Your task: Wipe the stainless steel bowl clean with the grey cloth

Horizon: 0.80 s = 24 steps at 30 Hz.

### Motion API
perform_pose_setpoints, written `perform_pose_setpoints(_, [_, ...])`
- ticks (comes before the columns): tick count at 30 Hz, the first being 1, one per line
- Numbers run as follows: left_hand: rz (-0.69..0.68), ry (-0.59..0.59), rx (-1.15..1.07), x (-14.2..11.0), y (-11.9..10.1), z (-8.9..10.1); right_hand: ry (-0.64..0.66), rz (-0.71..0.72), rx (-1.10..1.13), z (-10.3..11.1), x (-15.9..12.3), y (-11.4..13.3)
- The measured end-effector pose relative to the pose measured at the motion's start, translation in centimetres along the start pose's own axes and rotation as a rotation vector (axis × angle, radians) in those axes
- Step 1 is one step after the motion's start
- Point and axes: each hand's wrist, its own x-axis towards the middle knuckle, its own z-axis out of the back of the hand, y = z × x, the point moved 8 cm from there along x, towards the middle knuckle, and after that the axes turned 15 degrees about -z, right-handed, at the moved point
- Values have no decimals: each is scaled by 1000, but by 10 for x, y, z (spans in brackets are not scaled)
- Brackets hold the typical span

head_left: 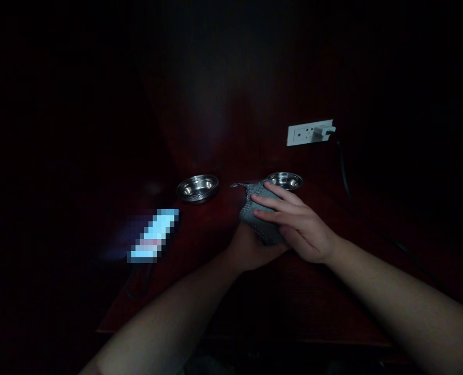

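Note:
A grey cloth (268, 208) with a black-and-white checked edge is bunched between my two hands above the table. My left hand (249, 247) supports it from below and from the near side, thumb pointing right and the other fingers hidden behind the cloth. Over the top and right side lies my right hand (299, 224), its fingers stretched along the cloth and pressing on it. Whether something sits inside the cloth cannot be seen. Just behind my right fingers is a shiny metal bowl (289, 180), partly covered from view. Left of the cloth stands a stack of similar metal bowls (198, 187).
A lit phone-like screen (155, 237), blurred out, lies at the left with a cable (127, 286) below it. On the back wall is a white socket panel (303, 134) with a plug; a dark cord (344, 174) runs down. The reddish table (200, 229) fades into darkness.

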Motion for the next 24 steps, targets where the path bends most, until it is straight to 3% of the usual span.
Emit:
perform_pose_setpoints(7, [-47,62,-164,-6,2,-3,-37,-37,-79,0,2,-10])
perform_pose_setpoints(20, [32,-30,-113,-5,5,5,-34,-82,-64,-1,1,-18])
perform_pose_setpoints(24, [134,-103,-184,-11,17,5,-11,-92,-66,-2,2,-18])
